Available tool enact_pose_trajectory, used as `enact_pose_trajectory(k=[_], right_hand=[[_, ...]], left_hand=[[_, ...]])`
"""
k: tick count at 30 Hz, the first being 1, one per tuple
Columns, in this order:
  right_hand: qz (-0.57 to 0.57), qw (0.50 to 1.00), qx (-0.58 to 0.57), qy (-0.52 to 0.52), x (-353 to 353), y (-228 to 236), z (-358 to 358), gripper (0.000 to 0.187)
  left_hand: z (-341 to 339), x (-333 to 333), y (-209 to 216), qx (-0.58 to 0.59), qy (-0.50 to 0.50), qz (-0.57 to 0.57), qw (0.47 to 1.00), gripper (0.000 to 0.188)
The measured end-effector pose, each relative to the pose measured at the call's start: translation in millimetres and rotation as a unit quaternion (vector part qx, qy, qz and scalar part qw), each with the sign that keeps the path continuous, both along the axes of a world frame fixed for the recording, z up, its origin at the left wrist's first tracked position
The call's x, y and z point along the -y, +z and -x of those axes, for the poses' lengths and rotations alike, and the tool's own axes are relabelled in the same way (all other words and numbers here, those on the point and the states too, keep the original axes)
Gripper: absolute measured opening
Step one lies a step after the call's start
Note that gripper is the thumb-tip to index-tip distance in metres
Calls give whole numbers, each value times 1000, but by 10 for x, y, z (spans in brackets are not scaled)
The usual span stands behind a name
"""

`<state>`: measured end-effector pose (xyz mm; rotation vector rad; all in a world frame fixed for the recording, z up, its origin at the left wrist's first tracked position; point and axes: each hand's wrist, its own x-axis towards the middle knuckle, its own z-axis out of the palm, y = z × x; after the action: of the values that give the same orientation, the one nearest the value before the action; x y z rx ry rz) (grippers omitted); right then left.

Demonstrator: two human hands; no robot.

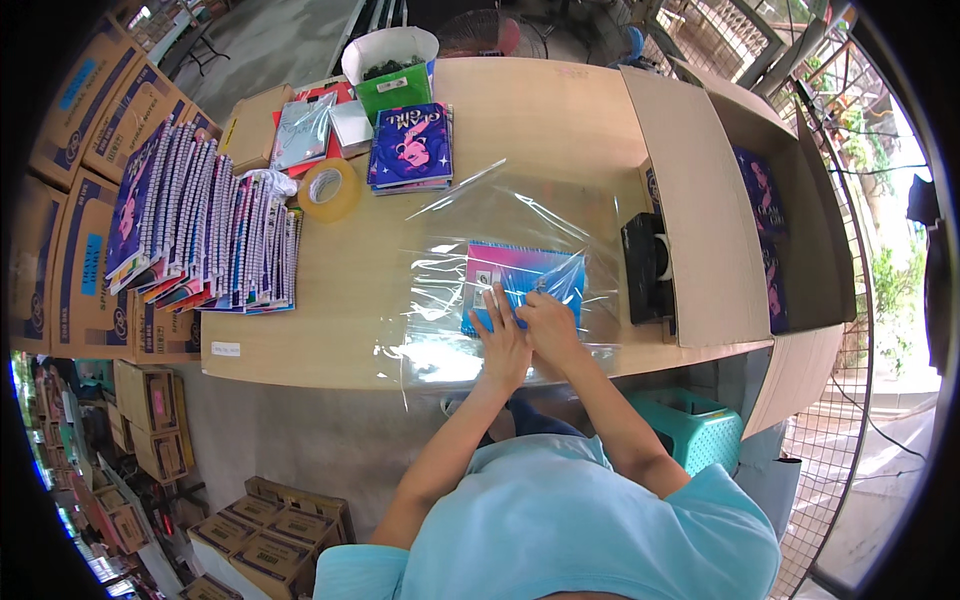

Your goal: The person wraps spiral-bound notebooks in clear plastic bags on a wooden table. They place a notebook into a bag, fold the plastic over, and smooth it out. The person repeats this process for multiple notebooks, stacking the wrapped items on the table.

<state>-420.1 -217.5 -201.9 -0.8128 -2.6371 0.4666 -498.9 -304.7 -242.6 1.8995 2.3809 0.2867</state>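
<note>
A spiral notebook (480,262) with a pink and blue cover lies on the table in front of me. Clear plastic film (430,270) spreads over and around it, wrinkled and shiny. My left hand (505,340) rests on the notebook's near part with its fingers stretched out, pressing through the film. Right beside it, my right hand (552,325) has its fingers curled together on a gathered fold of the film, above the notebook's right half. The film's folds run from that hand toward the notebook's upper right corner.
Spiral notebooks (210,220) stand in a leaning row at left. A tape roll (330,190), a purple notebook stack (411,148) and a green container (393,90) sit farther back. At right are a black tape dispenser (645,268) and an open carton (700,200) holding notebooks.
</note>
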Motion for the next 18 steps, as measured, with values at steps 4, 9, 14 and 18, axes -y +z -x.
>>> enact_pose_trajectory(k=[4,9,14,18], right_hand=[[18,999,39,3,26,5,5,8],[-13,996,92,14,66,-23,24,14],[-44,989,142,23,243,15,-105,42],[-117,983,139,-5,443,-139,-158,61]], left_hand=[[12,-21,-19,-1,3,-6,1000,61],[7,-42,3,31,17,-13,999,61],[128,591,-60,90,-28,-103,990,60],[341,716,399,41,-50,-255,965,55]])
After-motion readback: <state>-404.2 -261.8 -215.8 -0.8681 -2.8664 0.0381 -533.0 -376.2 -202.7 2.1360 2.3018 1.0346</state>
